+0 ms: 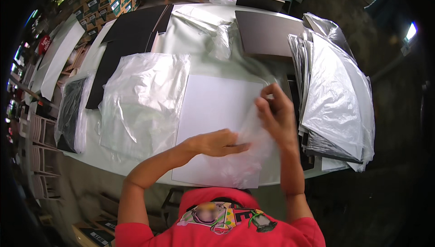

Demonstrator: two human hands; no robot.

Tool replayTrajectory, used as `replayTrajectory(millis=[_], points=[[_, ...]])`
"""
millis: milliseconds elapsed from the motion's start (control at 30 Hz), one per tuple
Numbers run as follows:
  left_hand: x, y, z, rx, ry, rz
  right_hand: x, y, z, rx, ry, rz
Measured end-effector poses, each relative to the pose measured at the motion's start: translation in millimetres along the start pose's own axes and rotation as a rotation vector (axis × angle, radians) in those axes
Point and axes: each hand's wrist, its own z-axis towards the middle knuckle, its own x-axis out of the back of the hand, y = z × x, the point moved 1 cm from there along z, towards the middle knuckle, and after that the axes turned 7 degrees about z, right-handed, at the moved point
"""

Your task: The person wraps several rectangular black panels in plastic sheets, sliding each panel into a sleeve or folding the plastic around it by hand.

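Note:
A clear plastic bag (254, 131), thin and smeared by motion, stretches between my two hands above a white board (217, 102) lying flat on the table. My right hand (277, 113) is raised over the board's right edge, fingers curled and pinching the bag's upper part. Lower and nearer the board's middle, my left hand (217, 142) is closed on the bag's left side, its fingertips partly hidden. The bag's loose lower part hangs over the board's near right corner.
Left of the board lies a pile of clear plastic bags (140, 102), beside black boards (129, 34). A tall stack of bagged sheets (333, 97) stands at the right. Behind are a dark box (267, 34) and crumpled plastic (217, 29). Patterned cartons (108, 0) stand beyond the table.

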Motion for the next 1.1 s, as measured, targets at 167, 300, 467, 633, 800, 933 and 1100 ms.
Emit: replayTrajectory(millis=[167,300,467,633,800,933,1100], points=[[-25,-51,-52,-1.082,0.343,-1.509,21,65,-20,-0.208,-1.647,0.237],[-26,-71,-64,-2.089,-0.132,-1.708,2,81,-21,-0.147,-0.965,0.173],[-5,-86,-58,-2.050,-0.144,-1.815,10,107,3,-0.510,-0.120,1.278],[14,-99,-57,-2.021,-0.132,-1.925,-16,165,-29,-0.730,-1.565,0.931],[29,-117,-41,-2.047,-0.187,-2.040,-23,149,-37,-0.583,-1.675,0.413],[40,-127,-50,-2.107,-0.210,-2.089,23,171,15,-0.332,-0.559,1.098],[68,-156,-50,-2.125,-0.362,-2.097,4,199,11,-0.655,-0.417,1.216]])
